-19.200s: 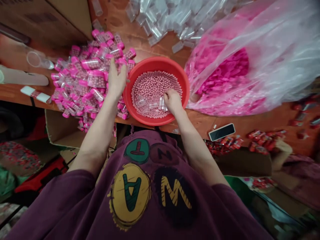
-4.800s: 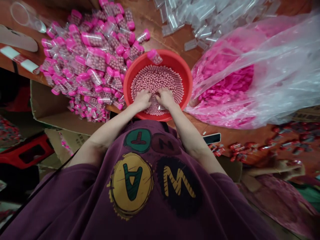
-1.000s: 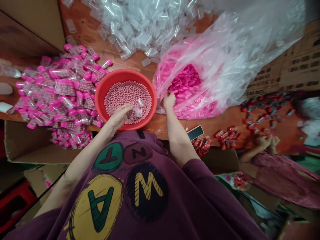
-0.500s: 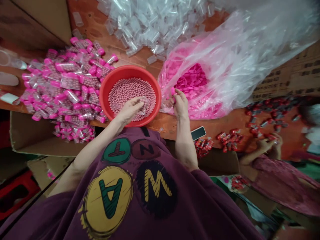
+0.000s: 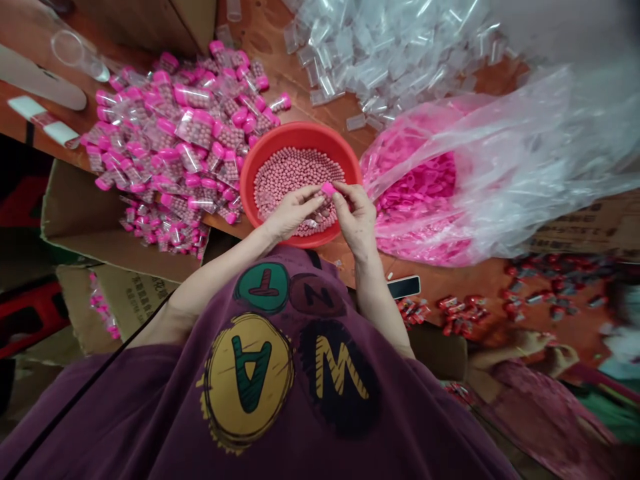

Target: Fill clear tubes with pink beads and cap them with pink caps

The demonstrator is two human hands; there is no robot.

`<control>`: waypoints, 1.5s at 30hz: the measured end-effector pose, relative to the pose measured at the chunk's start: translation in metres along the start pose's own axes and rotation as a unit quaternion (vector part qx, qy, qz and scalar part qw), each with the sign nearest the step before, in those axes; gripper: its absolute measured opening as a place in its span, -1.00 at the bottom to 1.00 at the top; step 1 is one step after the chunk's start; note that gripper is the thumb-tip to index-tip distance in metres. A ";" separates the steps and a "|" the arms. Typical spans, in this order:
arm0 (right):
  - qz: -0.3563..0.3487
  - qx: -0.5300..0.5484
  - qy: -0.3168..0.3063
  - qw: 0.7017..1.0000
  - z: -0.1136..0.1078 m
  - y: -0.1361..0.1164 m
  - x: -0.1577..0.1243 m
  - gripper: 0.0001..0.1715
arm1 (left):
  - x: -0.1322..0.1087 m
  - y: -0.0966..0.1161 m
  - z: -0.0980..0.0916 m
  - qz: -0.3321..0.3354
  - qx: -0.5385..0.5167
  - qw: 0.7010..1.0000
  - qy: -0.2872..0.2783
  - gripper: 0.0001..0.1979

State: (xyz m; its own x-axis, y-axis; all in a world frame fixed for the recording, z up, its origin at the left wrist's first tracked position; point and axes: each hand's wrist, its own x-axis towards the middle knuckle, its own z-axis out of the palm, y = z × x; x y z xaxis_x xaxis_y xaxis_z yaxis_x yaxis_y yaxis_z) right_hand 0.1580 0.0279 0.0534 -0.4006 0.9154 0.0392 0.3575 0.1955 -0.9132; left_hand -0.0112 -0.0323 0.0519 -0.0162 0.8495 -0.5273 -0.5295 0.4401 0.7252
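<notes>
Over the red bowl (image 5: 253,193) of pink beads (image 5: 295,167), my two hands meet. My left hand (image 5: 293,212) is closed around a small clear bottle, largely hidden by the fingers. A bright pink cap (image 5: 329,189) is pinched in my right hand (image 5: 357,217), at the mouth of the bottle; whether it is fully seated I cannot tell. Left of the bowl lies a heap of bead-filled bottles (image 5: 195,130) with pink caps. To the right, a clear plastic bag (image 5: 510,167) lies open, with loose pink caps (image 5: 435,183) inside.
Empty clear bottles (image 5: 400,50) are piled at the back. A phone (image 5: 404,287) lies at the front edge, near red-wrapped pieces (image 5: 463,315). A cardboard box (image 5: 100,223) stands below the table at left. At right, a co-worker's hands (image 5: 547,350) are by the table.
My right hand has moved left from beside the bag to the bowl, bringing the cap to the bottle in my left hand. The whole view has shifted and turned slightly.
</notes>
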 end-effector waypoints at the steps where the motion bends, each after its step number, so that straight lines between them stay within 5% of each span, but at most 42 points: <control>1: -0.010 -0.012 0.000 1.000 0.001 -0.002 -0.001 -0.54 | -0.001 0.000 0.001 -0.002 -0.011 1.000 0.001 -0.71; 10: -0.032 -0.090 0.016 0.995 0.017 -0.023 -0.016 -0.52 | -0.011 0.005 0.017 -0.006 -0.064 0.997 0.036 -0.87; 15: -0.033 -0.110 -0.047 0.992 0.006 -0.027 -0.017 -0.52 | -0.015 0.010 0.013 0.012 -0.021 0.999 0.026 -0.83; 19: -0.044 -0.045 -0.090 0.994 -0.003 -0.010 -0.009 -0.54 | -0.010 0.011 0.000 0.033 0.006 0.999 0.003 -0.75; 24: 0.027 0.082 -0.017 0.996 0.010 0.022 -0.006 -0.27 | -0.006 0.011 -0.011 0.067 0.051 0.996 0.013 -0.75; 28: 0.007 -0.023 -0.088 0.996 0.020 0.014 -0.012 -0.27 | -0.006 0.006 -0.011 0.062 0.054 0.996 0.034 -0.84; 33: -0.012 -0.190 -0.137 0.972 0.029 0.001 -0.018 0.00 | -0.008 -0.004 -0.001 0.028 0.017 0.996 0.087 -0.82; 40: -0.030 -0.230 -0.129 0.964 0.051 0.021 -0.009 -0.25 | 0.002 -0.011 -0.006 0.016 0.013 0.993 0.118 -0.90; 45: 0.043 -0.243 -0.158 0.956 0.085 0.041 -0.009 -0.39 | 0.017 -0.025 -0.021 -0.020 0.083 0.985 0.153 -0.79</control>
State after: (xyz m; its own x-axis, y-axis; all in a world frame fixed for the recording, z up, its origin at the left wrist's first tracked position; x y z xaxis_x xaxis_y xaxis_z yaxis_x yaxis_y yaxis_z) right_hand 0.1043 -0.0019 -0.0188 -0.5603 0.7978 -0.2225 0.7192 0.3353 -0.6086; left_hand -0.0155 -0.0354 0.0157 -0.2658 0.7140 -0.6478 -0.3903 0.5347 0.7495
